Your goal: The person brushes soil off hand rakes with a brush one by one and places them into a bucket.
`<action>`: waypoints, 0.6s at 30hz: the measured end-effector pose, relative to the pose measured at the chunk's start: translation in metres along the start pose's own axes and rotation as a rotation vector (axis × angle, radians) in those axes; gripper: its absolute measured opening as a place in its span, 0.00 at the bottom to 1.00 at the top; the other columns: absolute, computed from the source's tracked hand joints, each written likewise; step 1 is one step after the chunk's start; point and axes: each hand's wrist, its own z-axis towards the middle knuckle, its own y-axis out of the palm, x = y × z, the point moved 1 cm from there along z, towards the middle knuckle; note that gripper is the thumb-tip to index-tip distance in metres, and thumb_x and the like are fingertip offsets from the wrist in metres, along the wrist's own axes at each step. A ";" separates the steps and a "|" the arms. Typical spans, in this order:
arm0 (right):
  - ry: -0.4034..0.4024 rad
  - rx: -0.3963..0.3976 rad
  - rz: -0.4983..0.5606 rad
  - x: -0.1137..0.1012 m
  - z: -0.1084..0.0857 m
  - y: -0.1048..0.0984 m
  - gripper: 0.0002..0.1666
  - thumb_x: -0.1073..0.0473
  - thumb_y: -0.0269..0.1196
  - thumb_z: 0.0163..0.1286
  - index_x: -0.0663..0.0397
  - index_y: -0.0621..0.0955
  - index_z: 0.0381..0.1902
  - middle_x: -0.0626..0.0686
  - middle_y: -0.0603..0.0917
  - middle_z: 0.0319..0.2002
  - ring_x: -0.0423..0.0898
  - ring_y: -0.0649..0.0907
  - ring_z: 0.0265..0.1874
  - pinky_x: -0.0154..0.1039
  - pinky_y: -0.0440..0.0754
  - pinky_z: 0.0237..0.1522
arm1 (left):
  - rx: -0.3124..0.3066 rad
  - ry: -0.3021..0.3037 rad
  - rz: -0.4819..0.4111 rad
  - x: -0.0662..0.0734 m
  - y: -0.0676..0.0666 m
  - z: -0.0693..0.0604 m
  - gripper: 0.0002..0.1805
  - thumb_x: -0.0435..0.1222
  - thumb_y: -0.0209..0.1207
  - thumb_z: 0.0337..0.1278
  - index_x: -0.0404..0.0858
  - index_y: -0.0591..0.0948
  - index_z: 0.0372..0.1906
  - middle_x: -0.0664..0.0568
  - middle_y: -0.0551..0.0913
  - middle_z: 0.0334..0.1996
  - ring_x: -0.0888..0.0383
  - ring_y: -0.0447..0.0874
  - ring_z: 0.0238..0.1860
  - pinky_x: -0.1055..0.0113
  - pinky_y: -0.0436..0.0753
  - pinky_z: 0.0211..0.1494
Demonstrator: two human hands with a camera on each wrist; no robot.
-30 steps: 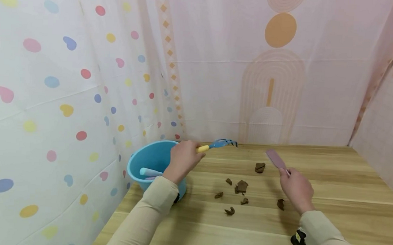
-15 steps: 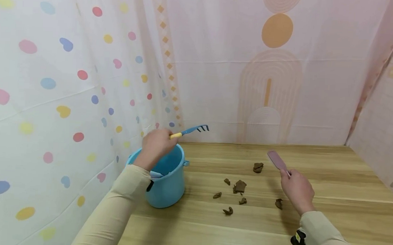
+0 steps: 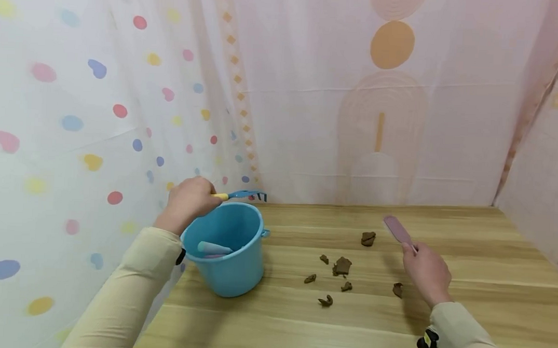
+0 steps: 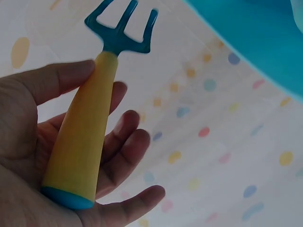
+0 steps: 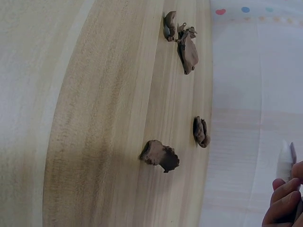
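Note:
My left hand (image 3: 190,204) holds a small hand rake (image 3: 243,194) above the back-left rim of a light blue bucket (image 3: 237,276). In the left wrist view, my thumb presses the rake's yellow handle (image 4: 83,132) against loosely curled fingers (image 4: 125,156); its blue prongs point away. At the right, above the table, my right hand (image 3: 428,274) grips a flat purple spatula-like tool (image 3: 398,230). Several brown clay-like pieces lie between the hands, among them a flat one (image 3: 343,265) and a lump (image 3: 368,238). A curled piece (image 5: 160,155) shows in the right wrist view.
Inside the bucket lie a pale teal cylindrical piece (image 3: 214,248) and something purple, partly hidden. The wood-grain table (image 3: 481,245) meets a patterned curtain (image 3: 299,143) at the back. A dotted curtain (image 3: 91,186) hangs close along the left side.
My left hand has carried the rake leftward across the bucket, rising and then dropping slightly. More of the bucket's opening shows. The right hand and the brown pieces stay nearly where they were.

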 end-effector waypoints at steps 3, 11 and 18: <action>-0.006 0.009 -0.009 0.002 0.000 -0.001 0.32 0.43 0.44 0.80 0.68 0.78 0.48 0.56 0.78 0.24 0.51 0.75 0.22 0.44 0.68 0.20 | -0.023 -0.007 0.024 -0.010 -0.006 -0.002 0.14 0.41 0.59 0.56 0.33 0.86 0.31 0.47 0.80 0.23 0.49 0.77 0.27 0.57 0.77 0.30; -0.013 -0.004 0.001 0.000 0.003 0.004 0.35 0.41 0.44 0.79 0.70 0.77 0.54 0.58 0.81 0.28 0.52 0.76 0.24 0.44 0.70 0.21 | -0.094 -0.079 0.101 -0.041 -0.015 -0.011 0.11 0.39 0.60 0.51 0.37 0.82 0.21 0.48 0.75 0.18 0.49 0.76 0.25 0.51 0.77 0.33; -0.005 -0.011 0.003 -0.002 0.003 0.006 0.35 0.42 0.44 0.79 0.71 0.76 0.58 0.59 0.82 0.30 0.52 0.76 0.25 0.44 0.70 0.22 | -0.106 -0.095 0.208 -0.049 -0.002 -0.005 0.12 0.40 0.62 0.50 0.35 0.80 0.22 0.41 0.77 0.25 0.39 0.77 0.34 0.32 0.73 0.47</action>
